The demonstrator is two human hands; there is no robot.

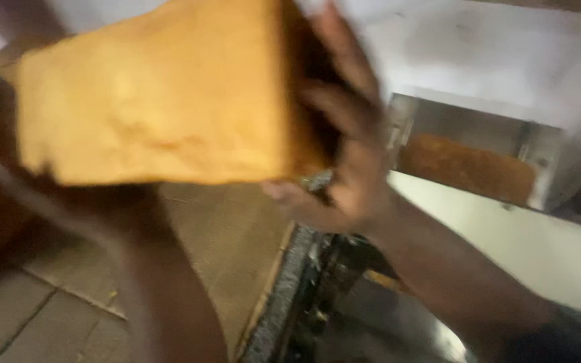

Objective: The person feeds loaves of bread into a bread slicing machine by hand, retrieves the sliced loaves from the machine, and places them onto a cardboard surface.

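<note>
A big golden-brown loaf of bread (163,94) fills the upper left of the head view, held up close to the camera. My right hand (347,141) grips its right end, fingers spread over the end face and thumb underneath. My left forearm rises from the bottom edge, and my left hand (112,215) sits blurred just under the loaf's lower edge. A thin grey streak (28,191) runs out to the left from that hand; motion blur hides what it is and whether the hand holds it.
A white machine (506,60) stands at the upper right, with a metal-framed opening and a brown crumb-covered surface (465,168) inside. Below lie a tiled floor (28,316), a dark gritty edge strip (280,302) and a shiny metal vessel (398,329).
</note>
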